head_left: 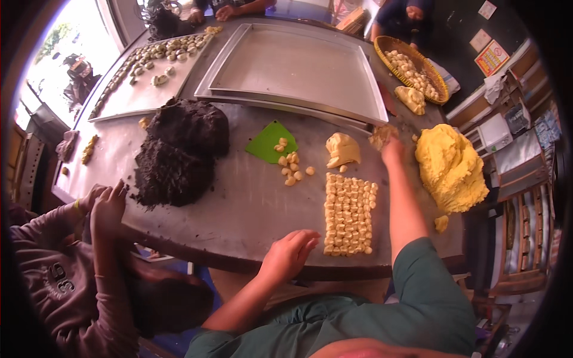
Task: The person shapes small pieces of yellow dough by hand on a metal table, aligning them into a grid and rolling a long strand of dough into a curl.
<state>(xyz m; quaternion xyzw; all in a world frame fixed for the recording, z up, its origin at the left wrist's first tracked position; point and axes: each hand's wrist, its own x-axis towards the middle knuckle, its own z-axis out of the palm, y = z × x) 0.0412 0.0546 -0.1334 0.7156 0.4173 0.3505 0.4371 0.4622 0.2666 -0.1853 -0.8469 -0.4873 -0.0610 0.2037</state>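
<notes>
My left hand (289, 255) is at the table's near edge, holding nothing, its fingers loosely bent and apart from the thumb. Just right of it, small pale-yellow dough pieces (349, 216) lie packed in tight rows. My right hand (392, 149) reaches forward, its fingers on a crumpled light-brown thing (380, 136) whose kind I cannot make out. A smooth dough lump (342, 150) sits between the rows and the green scraper (268, 143). Loose dough balls (291, 167) lie on and beside this flat scraper. A big yellow dough mound (449, 169) stands right of my right forearm.
A dark, crumbly mound (179, 152) stands left of centre. Beyond are stacked metal trays (292, 62), a tray of filled pieces (140, 89) and a woven basket (439, 77) of dough balls. A co-worker's hands (106, 206) work at left; other people stand across the table.
</notes>
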